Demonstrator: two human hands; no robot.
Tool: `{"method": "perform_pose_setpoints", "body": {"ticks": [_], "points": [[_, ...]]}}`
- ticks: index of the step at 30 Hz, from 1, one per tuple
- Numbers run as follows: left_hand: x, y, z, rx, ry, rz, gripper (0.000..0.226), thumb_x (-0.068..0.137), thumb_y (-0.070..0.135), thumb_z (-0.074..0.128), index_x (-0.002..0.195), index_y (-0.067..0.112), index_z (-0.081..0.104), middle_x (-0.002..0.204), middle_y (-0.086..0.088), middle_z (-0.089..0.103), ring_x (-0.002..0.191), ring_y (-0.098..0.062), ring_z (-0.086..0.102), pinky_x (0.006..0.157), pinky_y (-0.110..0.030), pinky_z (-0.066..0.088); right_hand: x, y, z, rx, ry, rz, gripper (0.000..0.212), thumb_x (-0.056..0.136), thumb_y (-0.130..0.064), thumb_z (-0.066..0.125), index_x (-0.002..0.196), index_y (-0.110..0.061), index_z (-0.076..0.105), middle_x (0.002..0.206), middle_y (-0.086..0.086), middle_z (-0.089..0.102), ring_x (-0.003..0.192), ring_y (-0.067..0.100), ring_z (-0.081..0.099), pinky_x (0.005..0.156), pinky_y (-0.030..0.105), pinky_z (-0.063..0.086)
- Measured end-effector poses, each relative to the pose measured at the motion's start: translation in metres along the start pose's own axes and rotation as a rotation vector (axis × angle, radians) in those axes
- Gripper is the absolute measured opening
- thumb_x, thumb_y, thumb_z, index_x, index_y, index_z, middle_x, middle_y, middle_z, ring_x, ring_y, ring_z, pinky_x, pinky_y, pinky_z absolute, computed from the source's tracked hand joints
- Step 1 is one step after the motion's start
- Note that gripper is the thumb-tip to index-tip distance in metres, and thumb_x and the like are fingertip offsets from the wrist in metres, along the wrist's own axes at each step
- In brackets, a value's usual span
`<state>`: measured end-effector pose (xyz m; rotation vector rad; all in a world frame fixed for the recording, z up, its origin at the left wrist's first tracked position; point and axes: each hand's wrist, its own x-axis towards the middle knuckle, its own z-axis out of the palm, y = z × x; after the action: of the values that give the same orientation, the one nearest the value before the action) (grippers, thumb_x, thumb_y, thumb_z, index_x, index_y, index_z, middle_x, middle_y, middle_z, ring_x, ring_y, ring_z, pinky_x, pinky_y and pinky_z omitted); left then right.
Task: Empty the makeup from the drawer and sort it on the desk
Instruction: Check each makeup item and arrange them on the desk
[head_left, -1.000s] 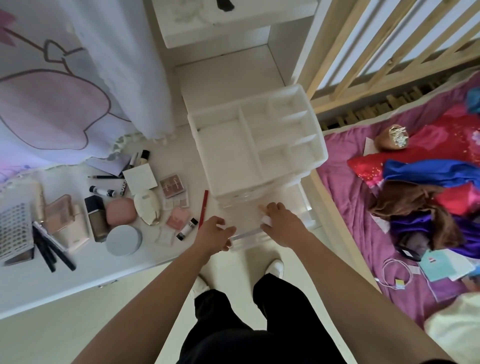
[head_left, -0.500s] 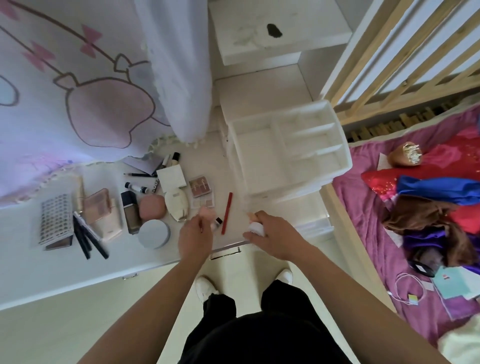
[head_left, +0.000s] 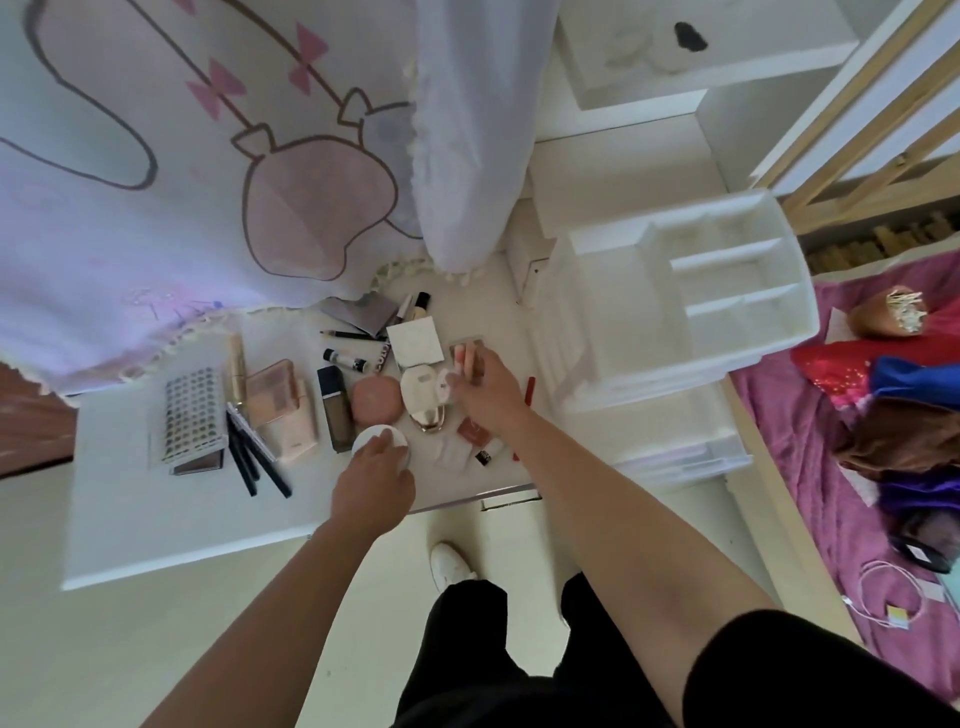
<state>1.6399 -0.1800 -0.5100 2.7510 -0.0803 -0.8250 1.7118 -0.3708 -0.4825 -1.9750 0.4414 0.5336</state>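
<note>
Makeup lies spread over the white desk (head_left: 156, 519): a round white compact (head_left: 375, 435), a pink round compact (head_left: 376, 397), a dark foundation bottle (head_left: 335, 410), a square white compact (head_left: 414, 340), black pencils (head_left: 254, 462) and a studded palette (head_left: 195, 413). My left hand (head_left: 374, 483) grips the round white compact from above. My right hand (head_left: 488, 389) hovers over the oval cream compact (head_left: 423, 400) and pinches a small pale item (head_left: 460, 364), which is blurred. The white organizer (head_left: 675, 312) stands to the right, its bottom drawer (head_left: 685, 452) pulled out.
A red pencil (head_left: 530, 389) lies between the makeup and the organizer. A white curtain (head_left: 467, 130) and printed cloth (head_left: 182, 182) hang over the desk's back. A bed (head_left: 883, 467) with clothes and a cable borders the right side.
Both hands left the organizer's drawer and moved left over the makeup. The right hand carried the small pale item along; the left hand came down on the round white compact.
</note>
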Motion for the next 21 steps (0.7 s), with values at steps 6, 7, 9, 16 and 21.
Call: {"method": "perform_pose_setpoints", "body": {"ticks": [6,7,9,16,21], "points": [[-0.001,-0.002,-0.014,0.019,-0.02,0.01,0.034,0.098,0.019,0.045,0.126,0.016,0.064,0.155,0.005,0.038,0.132,-0.027,0.046,0.103,-0.037,0.041,-0.025,0.011,-0.026,0.138,0.041,0.02,0.037,0.096,-0.024,0.059,0.133,-0.022,0.055,0.113,-0.01,0.061,0.103,0.011,0.059,0.089,0.026,0.05],[0.0,-0.001,-0.016,0.025,-0.017,0.008,0.034,0.099,0.018,0.045,0.126,0.015,0.065,0.153,0.003,0.041,0.133,-0.027,0.046,0.104,-0.036,0.04,-0.034,0.018,-0.035,0.116,0.028,0.025,0.037,0.094,-0.024,0.061,0.131,-0.022,0.058,0.111,-0.009,0.064,0.101,0.011,0.061,0.082,0.019,0.05],[0.004,-0.002,-0.015,0.036,0.013,0.022,0.03,0.096,0.018,0.047,0.114,0.013,0.07,0.139,-0.003,0.053,0.126,-0.031,0.051,0.1,-0.037,0.042,-0.05,0.031,-0.049,0.052,-0.006,0.023,0.03,0.093,-0.028,0.064,0.122,-0.022,0.063,0.098,-0.008,0.065,0.09,0.008,0.061,0.069,0.01,0.046],[0.004,0.05,-0.002,0.067,0.149,0.0,0.035,0.091,0.024,0.057,0.125,0.013,0.059,0.13,-0.017,0.053,0.122,-0.037,0.046,0.093,-0.047,0.046,-0.1,0.086,-0.114,-0.174,0.01,0.106,0.017,0.087,-0.032,0.059,0.088,-0.02,0.071,0.091,-0.001,0.072,0.089,0.021,0.068,0.085,0.038,0.057],[0.001,0.109,0.029,0.183,0.001,0.254,0.052,0.096,0.025,0.048,0.146,0.02,0.038,0.155,-0.007,0.027,0.138,-0.031,0.032,0.1,-0.045,0.041,-0.097,0.133,-0.15,-0.627,0.008,0.122,0.052,0.102,-0.024,0.043,0.153,-0.013,0.035,0.158,0.008,0.032,0.142,0.027,0.036,0.112,0.039,0.037]]}}
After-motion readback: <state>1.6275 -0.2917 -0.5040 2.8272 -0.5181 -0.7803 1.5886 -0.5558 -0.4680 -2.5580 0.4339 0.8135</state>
